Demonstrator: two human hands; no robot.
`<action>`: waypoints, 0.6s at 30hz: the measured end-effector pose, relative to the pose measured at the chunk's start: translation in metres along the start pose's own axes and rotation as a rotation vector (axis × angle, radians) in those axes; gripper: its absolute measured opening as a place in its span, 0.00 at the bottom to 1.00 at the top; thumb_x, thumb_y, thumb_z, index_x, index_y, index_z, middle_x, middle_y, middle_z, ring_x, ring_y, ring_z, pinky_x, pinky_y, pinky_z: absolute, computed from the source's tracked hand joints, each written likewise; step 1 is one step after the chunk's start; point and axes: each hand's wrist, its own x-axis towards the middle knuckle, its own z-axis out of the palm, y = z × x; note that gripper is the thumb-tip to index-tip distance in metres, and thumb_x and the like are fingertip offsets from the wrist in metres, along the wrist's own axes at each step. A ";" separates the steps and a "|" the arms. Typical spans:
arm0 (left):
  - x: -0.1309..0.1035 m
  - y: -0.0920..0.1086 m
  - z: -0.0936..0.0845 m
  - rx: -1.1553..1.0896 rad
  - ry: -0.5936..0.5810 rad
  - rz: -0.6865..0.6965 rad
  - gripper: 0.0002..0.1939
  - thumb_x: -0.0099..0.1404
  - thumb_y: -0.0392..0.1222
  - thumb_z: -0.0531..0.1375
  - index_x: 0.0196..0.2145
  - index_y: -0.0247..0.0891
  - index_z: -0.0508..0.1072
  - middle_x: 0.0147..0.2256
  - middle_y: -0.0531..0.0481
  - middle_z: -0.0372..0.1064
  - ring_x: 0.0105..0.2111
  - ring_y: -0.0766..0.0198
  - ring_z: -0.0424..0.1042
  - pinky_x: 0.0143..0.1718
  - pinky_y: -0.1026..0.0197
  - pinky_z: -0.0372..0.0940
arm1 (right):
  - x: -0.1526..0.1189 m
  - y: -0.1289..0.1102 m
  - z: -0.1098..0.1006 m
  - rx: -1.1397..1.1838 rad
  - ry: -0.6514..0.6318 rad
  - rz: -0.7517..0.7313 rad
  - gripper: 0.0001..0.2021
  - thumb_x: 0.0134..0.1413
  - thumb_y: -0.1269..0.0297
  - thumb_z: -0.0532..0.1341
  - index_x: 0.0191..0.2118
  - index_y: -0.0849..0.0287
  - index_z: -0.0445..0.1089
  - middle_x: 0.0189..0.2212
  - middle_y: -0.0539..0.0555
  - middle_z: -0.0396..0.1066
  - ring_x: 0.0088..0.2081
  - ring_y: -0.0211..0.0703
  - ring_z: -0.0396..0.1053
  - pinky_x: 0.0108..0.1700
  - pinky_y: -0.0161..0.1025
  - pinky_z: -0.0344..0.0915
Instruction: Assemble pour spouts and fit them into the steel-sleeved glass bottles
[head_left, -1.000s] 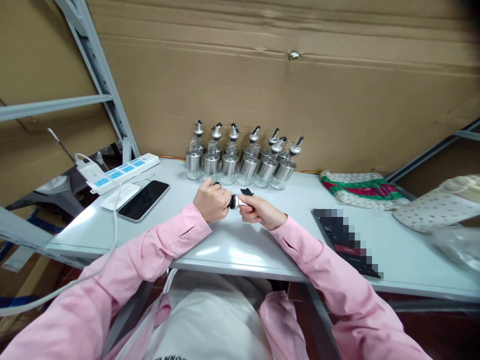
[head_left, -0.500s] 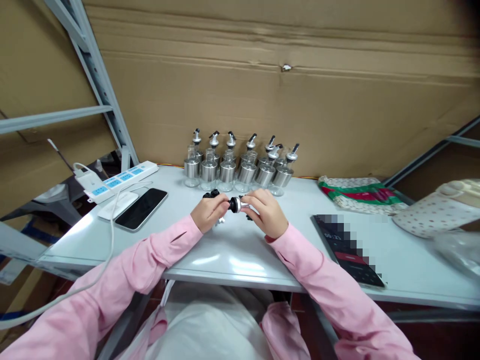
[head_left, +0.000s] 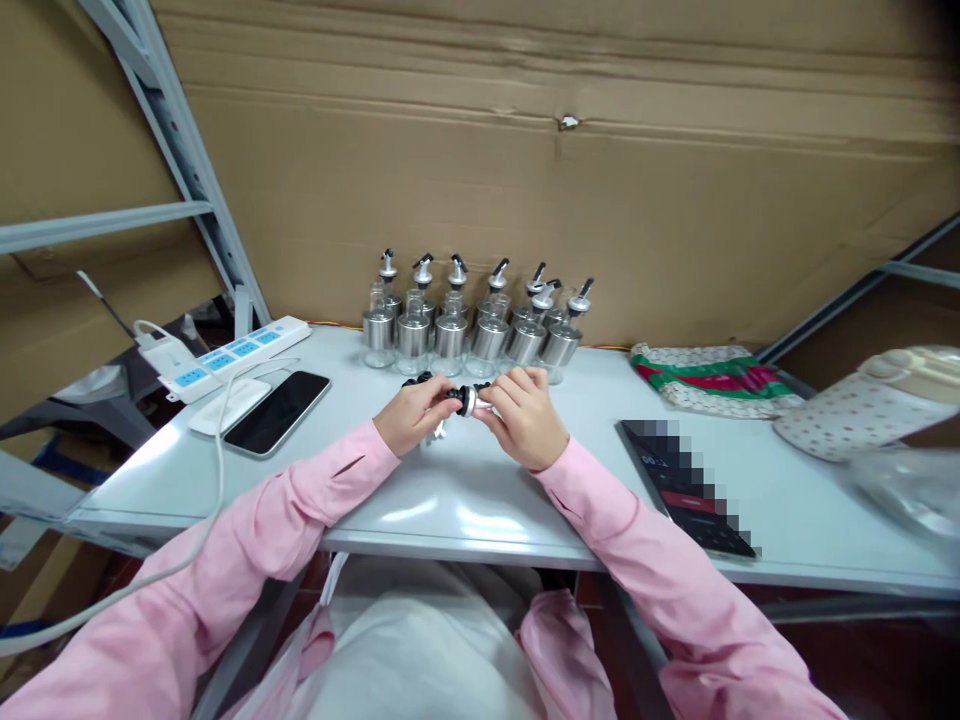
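Observation:
Between my hands is a bottle pourer point(head_left: 467, 401) with a black ribbed stopper and a silver collar, held level above the table. My left hand point(head_left: 411, 414) pinches the stopper end. The fingers of my right hand point(head_left: 523, 416) are closed around the silver spout, which they partly hide. Behind my left hand lie small black parts point(head_left: 418, 379), and below its fingertips are small whitish pieces point(head_left: 438, 432). Farther back stand several glass bottles with steel sleeves point(head_left: 451, 338). Some front ones have bare necks; others carry silver and black pourers point(head_left: 498, 273).
At left are a power strip point(head_left: 238, 356), a white charger point(head_left: 229, 404) with a cable, and a black phone point(head_left: 278, 413). A tablet-like device point(head_left: 686, 487), a patterned cloth point(head_left: 716, 380), a dotted container point(head_left: 862, 410) and clear plastic point(head_left: 911, 490) lie at right. Cardboard point(head_left: 480, 190) stands behind.
Both hands keep hold of the pourer, and their fingers have shifted slightly on it. More of the black ribbed stopper shows beside my left fingertips. The whole view has moved a little.

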 end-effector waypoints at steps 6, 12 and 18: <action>0.001 -0.007 0.000 0.268 0.009 0.158 0.22 0.68 0.54 0.40 0.37 0.35 0.65 0.29 0.49 0.66 0.27 0.66 0.66 0.32 0.64 0.61 | 0.001 -0.003 0.004 0.444 -0.175 0.294 0.26 0.62 0.52 0.38 0.21 0.60 0.59 0.18 0.51 0.60 0.25 0.38 0.54 0.35 0.40 0.48; 0.007 -0.025 -0.021 0.254 0.234 0.165 0.16 0.68 0.49 0.44 0.41 0.36 0.63 0.29 0.51 0.65 0.23 0.69 0.64 0.32 0.65 0.62 | 0.002 0.002 0.006 1.061 -0.235 0.801 0.29 0.52 0.36 0.41 0.16 0.57 0.49 0.15 0.47 0.46 0.20 0.34 0.45 0.26 0.36 0.48; 0.009 -0.077 -0.055 0.498 0.170 0.011 0.13 0.65 0.37 0.49 0.46 0.35 0.66 0.38 0.46 0.65 0.33 0.65 0.67 0.39 0.63 0.62 | 0.004 0.014 0.007 1.023 -0.021 0.888 0.27 0.49 0.38 0.48 0.18 0.58 0.56 0.17 0.48 0.51 0.23 0.36 0.51 0.29 0.37 0.52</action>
